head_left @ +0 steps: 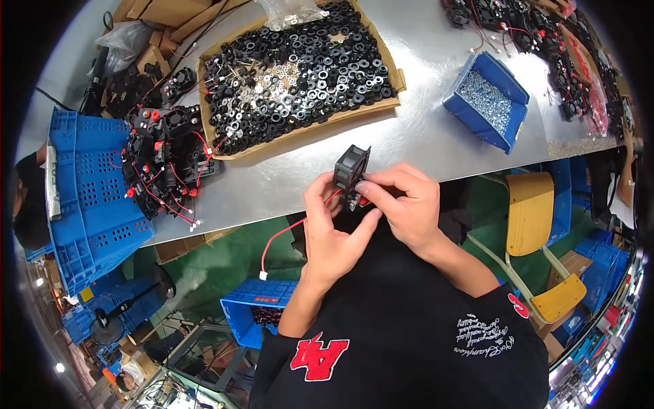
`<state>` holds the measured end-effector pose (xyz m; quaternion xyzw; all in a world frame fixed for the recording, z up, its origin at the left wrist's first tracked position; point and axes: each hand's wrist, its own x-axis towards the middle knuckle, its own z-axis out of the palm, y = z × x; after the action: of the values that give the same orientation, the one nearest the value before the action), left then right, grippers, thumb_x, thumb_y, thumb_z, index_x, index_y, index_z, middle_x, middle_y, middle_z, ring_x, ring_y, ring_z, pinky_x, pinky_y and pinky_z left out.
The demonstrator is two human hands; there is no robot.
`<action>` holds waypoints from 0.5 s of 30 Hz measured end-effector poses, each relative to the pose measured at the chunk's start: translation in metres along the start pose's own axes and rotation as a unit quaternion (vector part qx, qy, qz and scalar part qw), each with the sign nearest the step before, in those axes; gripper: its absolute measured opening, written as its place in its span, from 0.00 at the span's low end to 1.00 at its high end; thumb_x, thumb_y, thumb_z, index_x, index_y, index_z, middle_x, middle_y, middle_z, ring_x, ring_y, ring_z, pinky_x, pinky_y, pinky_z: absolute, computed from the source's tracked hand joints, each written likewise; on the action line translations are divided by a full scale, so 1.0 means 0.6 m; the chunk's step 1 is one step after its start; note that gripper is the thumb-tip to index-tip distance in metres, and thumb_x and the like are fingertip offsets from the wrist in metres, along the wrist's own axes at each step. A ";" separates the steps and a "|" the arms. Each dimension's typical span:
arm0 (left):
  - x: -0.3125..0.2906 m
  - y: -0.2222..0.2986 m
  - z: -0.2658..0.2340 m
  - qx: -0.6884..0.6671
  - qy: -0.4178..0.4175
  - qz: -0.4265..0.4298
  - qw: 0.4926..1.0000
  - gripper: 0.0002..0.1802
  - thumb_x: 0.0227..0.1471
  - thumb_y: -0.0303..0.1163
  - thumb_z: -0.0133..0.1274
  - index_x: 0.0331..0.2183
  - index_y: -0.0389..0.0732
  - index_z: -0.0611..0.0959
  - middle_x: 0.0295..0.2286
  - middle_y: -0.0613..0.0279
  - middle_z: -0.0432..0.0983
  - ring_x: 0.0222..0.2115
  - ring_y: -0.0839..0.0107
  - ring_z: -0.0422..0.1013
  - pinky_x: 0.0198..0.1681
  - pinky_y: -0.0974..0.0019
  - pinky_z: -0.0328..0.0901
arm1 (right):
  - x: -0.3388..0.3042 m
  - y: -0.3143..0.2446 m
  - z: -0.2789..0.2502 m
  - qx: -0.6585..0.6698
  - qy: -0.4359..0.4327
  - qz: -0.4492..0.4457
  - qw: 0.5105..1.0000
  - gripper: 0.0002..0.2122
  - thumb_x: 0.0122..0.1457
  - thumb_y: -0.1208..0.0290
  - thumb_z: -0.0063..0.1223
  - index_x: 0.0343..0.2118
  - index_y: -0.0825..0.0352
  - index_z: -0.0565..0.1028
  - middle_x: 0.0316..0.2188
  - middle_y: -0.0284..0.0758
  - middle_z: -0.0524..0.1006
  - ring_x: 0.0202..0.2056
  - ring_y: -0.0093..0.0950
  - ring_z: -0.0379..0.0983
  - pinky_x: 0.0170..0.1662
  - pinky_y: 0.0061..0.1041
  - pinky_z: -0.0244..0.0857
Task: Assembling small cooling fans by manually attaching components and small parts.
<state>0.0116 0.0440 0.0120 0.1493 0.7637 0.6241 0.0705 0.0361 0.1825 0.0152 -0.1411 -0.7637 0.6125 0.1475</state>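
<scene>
A small black cooling fan (350, 168) is held upright on its edge between both hands, just past the front edge of the metal table. My left hand (332, 238) grips its left and lower side. My right hand (407, 204) pinches at its right lower side, thumb and fingers closed; whether a small part sits in that pinch is hidden. A red wire (276, 236) runs from the fan past my left hand and hangs down, ending in a white plug (263, 275).
Ahead lies a cardboard tray (313, 131) of black rings and metal washers. A blue bin (487, 102) of small screws stands right of it. Several wired fans (163, 150) pile up at left beside a blue crate (102, 177). A yellow chair (530, 211) stands at right.
</scene>
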 end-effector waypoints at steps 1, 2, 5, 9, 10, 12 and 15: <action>0.001 -0.001 0.002 0.001 -0.001 0.001 1.000 0.36 0.45 0.21 0.63 0.52 0.32 0.62 0.45 0.50 0.70 0.42 0.68 0.73 0.47 0.68 0.68 | -0.001 0.006 0.002 0.001 0.000 -0.011 1.000 0.05 0.52 0.77 0.62 0.31 0.71 0.81 0.24 0.36 0.78 0.26 0.22 0.74 0.29 0.20 0.65; 0.002 -0.002 0.004 0.000 0.017 -0.006 1.000 0.36 0.44 0.22 0.64 0.52 0.31 0.63 0.43 0.51 0.71 0.41 0.69 0.73 0.46 0.68 0.68 | 0.000 0.011 0.002 0.001 0.001 -0.011 1.000 0.05 0.52 0.77 0.62 0.31 0.71 0.81 0.24 0.36 0.78 0.26 0.22 0.74 0.29 0.20 0.65; 0.004 -0.016 -0.004 -0.014 0.063 -0.037 0.997 0.36 0.43 0.24 0.67 0.50 0.31 0.65 0.40 0.52 0.72 0.39 0.70 0.73 0.43 0.70 0.69 | 0.000 0.005 -0.001 -0.004 -0.040 -0.058 0.998 0.06 0.56 0.76 0.57 0.33 0.72 0.81 0.27 0.38 0.79 0.26 0.23 0.74 0.30 0.21 0.66; 0.011 -0.008 -0.011 -0.089 0.078 -0.059 0.991 0.37 0.42 0.22 0.67 0.50 0.31 0.64 0.41 0.53 0.72 0.39 0.71 0.73 0.42 0.71 0.69 | -0.007 -0.013 -0.001 0.008 -0.055 -0.031 0.998 0.06 0.57 0.77 0.55 0.35 0.72 0.80 0.27 0.38 0.79 0.28 0.23 0.73 0.33 0.20 0.66; 0.016 -0.001 -0.014 -0.148 0.058 -0.100 0.982 0.36 0.43 0.23 0.66 0.51 0.32 0.64 0.41 0.53 0.72 0.39 0.71 0.73 0.42 0.69 0.69 | -0.006 -0.010 -0.005 0.031 -0.074 -0.027 0.996 0.07 0.58 0.77 0.54 0.37 0.73 0.79 0.29 0.37 0.78 0.29 0.23 0.73 0.34 0.20 0.66; 0.024 -0.012 -0.025 -0.251 0.014 -0.126 0.960 0.35 0.44 0.24 0.64 0.52 0.32 0.64 0.41 0.53 0.72 0.38 0.70 0.73 0.42 0.68 0.69 | -0.007 -0.002 -0.008 0.064 -0.075 -0.032 0.995 0.09 0.58 0.76 0.53 0.41 0.72 0.77 0.35 0.37 0.76 0.32 0.23 0.72 0.36 0.20 0.66; 0.021 -0.010 -0.037 -0.441 -0.106 -0.202 0.868 0.34 0.49 0.35 0.60 0.53 0.31 0.64 0.40 0.53 0.73 0.33 0.66 0.74 0.35 0.66 0.70 | 0.011 0.005 -0.021 0.039 -0.090 -0.051 0.994 0.23 0.54 0.73 0.55 0.53 0.70 0.68 0.49 0.38 0.69 0.45 0.26 0.68 0.48 0.24 0.62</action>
<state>-0.0075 0.0263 0.0120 0.0104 0.4108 0.8483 0.3341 0.0351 0.1972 0.0150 -0.0402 -0.7553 0.6439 0.1148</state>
